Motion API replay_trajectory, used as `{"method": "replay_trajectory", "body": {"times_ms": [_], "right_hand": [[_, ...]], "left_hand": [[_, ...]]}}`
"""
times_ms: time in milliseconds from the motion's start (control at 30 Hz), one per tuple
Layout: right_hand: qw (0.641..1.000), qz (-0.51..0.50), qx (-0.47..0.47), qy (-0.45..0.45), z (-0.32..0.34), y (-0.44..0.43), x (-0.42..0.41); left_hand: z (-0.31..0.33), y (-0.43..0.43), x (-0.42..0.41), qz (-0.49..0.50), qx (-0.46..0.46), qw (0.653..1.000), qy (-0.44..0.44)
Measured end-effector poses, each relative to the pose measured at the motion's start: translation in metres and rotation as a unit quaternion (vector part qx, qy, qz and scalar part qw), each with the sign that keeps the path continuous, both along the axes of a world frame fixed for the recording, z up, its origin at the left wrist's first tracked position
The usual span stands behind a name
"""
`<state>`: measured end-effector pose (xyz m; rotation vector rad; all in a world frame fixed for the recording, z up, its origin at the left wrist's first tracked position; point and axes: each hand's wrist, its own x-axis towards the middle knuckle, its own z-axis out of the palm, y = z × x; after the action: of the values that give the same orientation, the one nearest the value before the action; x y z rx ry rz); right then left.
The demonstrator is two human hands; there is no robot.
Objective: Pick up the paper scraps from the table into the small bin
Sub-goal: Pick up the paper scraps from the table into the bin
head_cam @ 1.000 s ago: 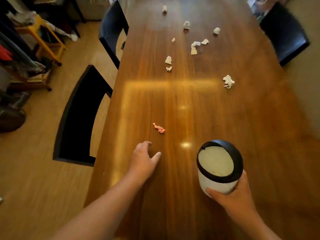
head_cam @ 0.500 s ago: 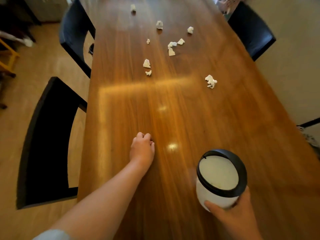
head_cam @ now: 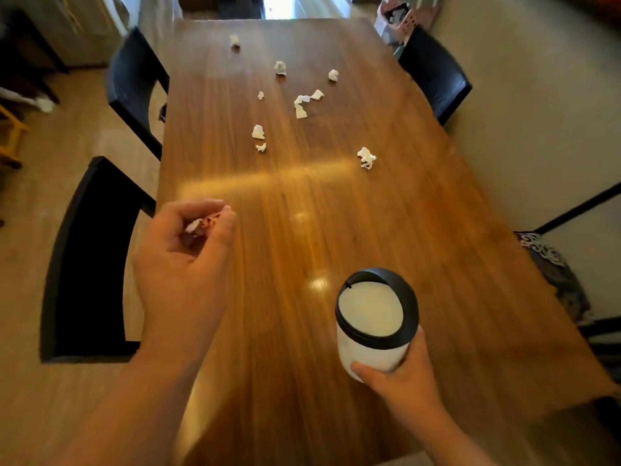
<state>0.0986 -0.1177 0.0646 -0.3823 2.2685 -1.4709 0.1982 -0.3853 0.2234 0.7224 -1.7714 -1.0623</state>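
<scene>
Left hand (head_cam: 183,260): it is hanging in the air above the near left part of the worktop (head_cam: 420,230), with the palm turned up a little.
Left grip: the fingers (head_cam: 201,207) are curling in and pinching a small scrap (head_cam: 201,224) (white with a bit of red, and blurry).
Right hand (head_cam: 401,381): it is sitting near and to the right, wrapping around the bottom of the small bin (head_cam: 374,322).
Right grip: it is closing around the bin's white side, with the thumb pressing on the front.
Small bin: it is standing upright in the hand, with a black ring on top and a white lid (head_cam: 370,307) lying flat inside the ring.
Held scrap and bin: they are well apart, the scrap to the left and a bit farther away than the bin.
Paper scraps on the worktop: they are all lying in the far half.
Nearest scrap: a crumpled white one (head_cam: 366,157) is lying to the right.
Middle pair: a bigger piece (head_cam: 258,132) and a tiny one (head_cam: 261,148) are sitting just beside each other.
Far bunch (head_cam: 304,104): several white bits are lying close together, with more single bits beyond them.
Farthest scrap (head_cam: 234,40): it is sitting alone near the far end.
Chairs: dark chairs (head_cam: 87,257) are standing along both long sides of the worktop.
</scene>
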Motion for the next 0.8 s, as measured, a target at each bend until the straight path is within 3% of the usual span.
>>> {"method": "replay_trajectory", "body": {"times_ms": [67, 100, 167, 200, 367, 533, 800], "right_hand": [[1.0, -0.003, -0.007, 0.006, 0.009, 0.002, 0.003], [1.0, -0.001, -0.015, 0.011, 0.014, 0.002, 0.004], [0.999, 0.003, -0.033, 0.021, 0.02, 0.004, 0.006], [0.999, 0.001, -0.037, 0.022, 0.022, 0.006, 0.007], [1.0, -0.018, -0.014, 0.007, 0.023, 0.025, 0.009], [1.0, 0.004, 0.006, -0.009, 0.013, 0.036, 0.019], [0.994, 0.089, 0.042, -0.05, 0.005, 0.024, 0.06]], "left_hand": [[0.015, 0.031, -0.007, -0.07, -0.001, 0.998, -0.007], [0.013, 0.05, -0.015, -0.141, 0.014, 0.988, -0.062], [0.0, 0.088, -0.027, -0.294, 0.019, 0.926, -0.236], [-0.012, 0.099, -0.027, -0.326, 0.003, 0.899, -0.291], [-0.047, 0.092, 0.022, -0.221, 0.026, 0.93, -0.293], [-0.087, 0.077, 0.103, -0.227, 0.074, 0.873, -0.425], [-0.162, 0.045, 0.268, -0.07, 0.297, 0.811, -0.5]]}}
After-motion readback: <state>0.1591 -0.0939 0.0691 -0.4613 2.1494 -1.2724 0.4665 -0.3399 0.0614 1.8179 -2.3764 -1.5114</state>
